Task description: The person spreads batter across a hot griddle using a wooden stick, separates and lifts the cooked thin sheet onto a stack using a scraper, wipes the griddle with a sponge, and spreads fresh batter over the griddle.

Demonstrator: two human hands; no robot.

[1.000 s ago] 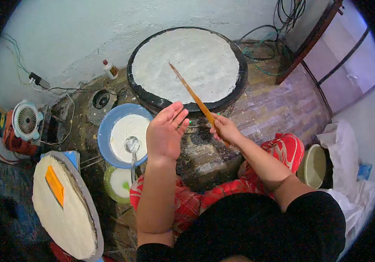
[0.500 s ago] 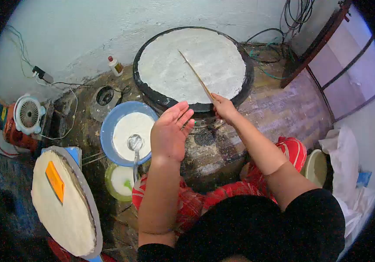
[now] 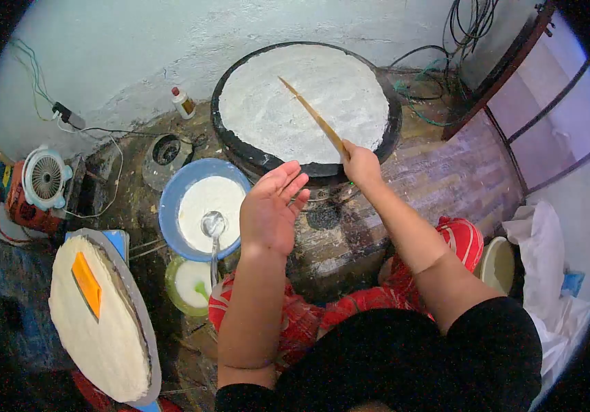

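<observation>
My right hand is closed round the near end of a long flat wooden stick. The stick reaches over a large round black griddle whose top is covered by a thin white layer. My left hand is raised between the griddle and a blue bowl, empty, palm turned up and fingers stretched. White batter fills the bowl, and a metal ladle rests in it. Beside it sits a small green bowl of white liquid with a green utensil.
At the left, a round board bears a pale flat stack with an orange-handled scraper on top. A small fan, a bottle, cables, a pale tub and white sacks are around.
Since a second ago, my right hand has moved slightly up and right, and the stick has turned on its length. My left hand has shifted slightly right in view, still open.
</observation>
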